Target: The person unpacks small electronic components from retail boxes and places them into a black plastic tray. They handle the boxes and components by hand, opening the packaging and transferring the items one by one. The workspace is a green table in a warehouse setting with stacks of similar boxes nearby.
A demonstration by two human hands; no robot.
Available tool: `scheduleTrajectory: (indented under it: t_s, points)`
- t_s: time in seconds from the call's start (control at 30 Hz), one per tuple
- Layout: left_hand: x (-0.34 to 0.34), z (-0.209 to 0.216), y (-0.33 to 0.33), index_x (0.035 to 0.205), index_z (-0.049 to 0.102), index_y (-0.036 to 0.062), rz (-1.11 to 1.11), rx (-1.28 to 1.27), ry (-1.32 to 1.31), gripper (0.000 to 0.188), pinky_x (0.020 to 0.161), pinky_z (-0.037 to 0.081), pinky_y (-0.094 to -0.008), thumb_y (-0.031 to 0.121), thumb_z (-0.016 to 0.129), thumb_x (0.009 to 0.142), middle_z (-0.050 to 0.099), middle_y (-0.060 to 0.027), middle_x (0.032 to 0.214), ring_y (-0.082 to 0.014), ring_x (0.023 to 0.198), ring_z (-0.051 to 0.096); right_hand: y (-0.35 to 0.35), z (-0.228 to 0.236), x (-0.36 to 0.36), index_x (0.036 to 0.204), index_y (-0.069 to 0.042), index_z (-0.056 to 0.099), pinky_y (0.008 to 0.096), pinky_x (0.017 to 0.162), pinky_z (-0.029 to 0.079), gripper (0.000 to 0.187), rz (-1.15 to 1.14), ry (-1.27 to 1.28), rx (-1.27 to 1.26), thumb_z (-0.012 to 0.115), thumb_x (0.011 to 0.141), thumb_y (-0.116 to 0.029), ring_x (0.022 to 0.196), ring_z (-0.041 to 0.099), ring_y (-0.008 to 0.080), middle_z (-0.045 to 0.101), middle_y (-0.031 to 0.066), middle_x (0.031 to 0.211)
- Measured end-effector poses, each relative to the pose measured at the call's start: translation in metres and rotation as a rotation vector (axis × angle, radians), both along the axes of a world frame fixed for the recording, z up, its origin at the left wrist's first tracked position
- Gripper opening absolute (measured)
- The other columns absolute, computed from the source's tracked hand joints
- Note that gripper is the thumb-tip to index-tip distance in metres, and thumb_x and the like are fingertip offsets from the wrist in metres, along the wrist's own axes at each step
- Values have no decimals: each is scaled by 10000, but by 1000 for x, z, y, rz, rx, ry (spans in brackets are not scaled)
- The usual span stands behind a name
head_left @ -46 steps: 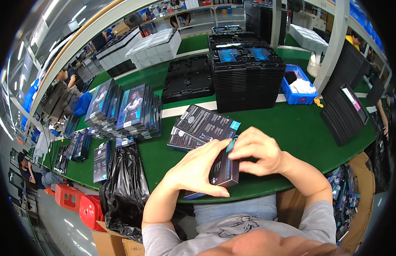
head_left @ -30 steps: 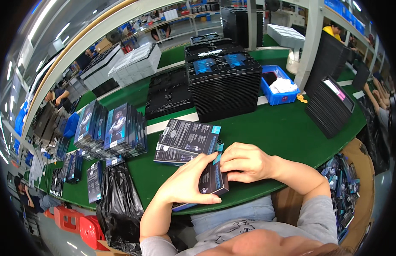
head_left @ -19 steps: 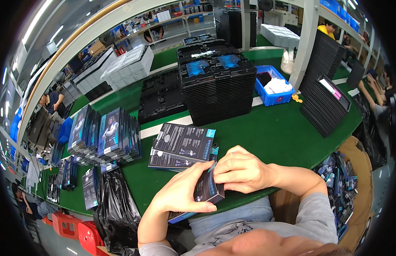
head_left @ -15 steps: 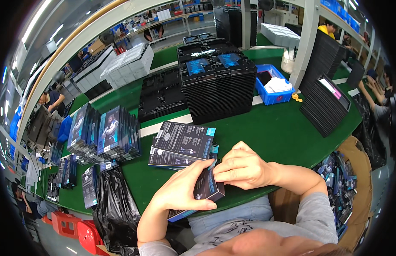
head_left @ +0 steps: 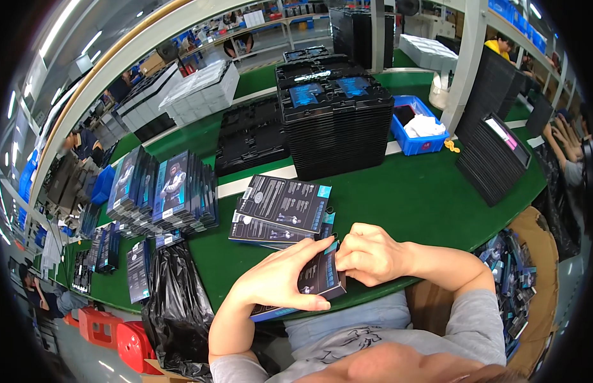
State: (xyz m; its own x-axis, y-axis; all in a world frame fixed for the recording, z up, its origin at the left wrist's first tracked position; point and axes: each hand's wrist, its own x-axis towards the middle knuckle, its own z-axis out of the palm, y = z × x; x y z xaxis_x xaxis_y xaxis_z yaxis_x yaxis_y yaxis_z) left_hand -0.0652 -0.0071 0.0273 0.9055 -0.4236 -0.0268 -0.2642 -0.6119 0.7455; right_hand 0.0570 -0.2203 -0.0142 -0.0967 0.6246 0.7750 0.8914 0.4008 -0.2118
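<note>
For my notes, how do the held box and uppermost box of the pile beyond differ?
The left hand grips the held box; the uppermost box rests on another box. Hands partly hide the held box; the uppermost box's broad face is uncovered. Both are dark with blue print.

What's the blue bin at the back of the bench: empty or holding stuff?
Not empty. Through its open top, the blue bin shows a crumpled white item and a dark flat item.
</note>
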Motion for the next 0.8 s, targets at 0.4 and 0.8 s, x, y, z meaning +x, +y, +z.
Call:
scheduleTrajectory:
  t_s: [0.4,0.8]
  points:
    - [2,-8,3,1517,301,-59,36,-95,7,1122,1097,412,-448,541,803,712,462,-268,1441,-408,1336,489,1,19,3,935,-43,714,354,693,488,333,-65,73,-35,848,631,-59,807,652,256,684,70,919]
    - [0,-4,-6,1527,265,-64,54,-93,14,1223,1112,401,-439,468,862,602,460,-292,1454,-407,1332,500,-3,23,-3,995,-38,745,366,819,577,302,53,162,-48,839,708,-44,930,711,265,729,93,986]
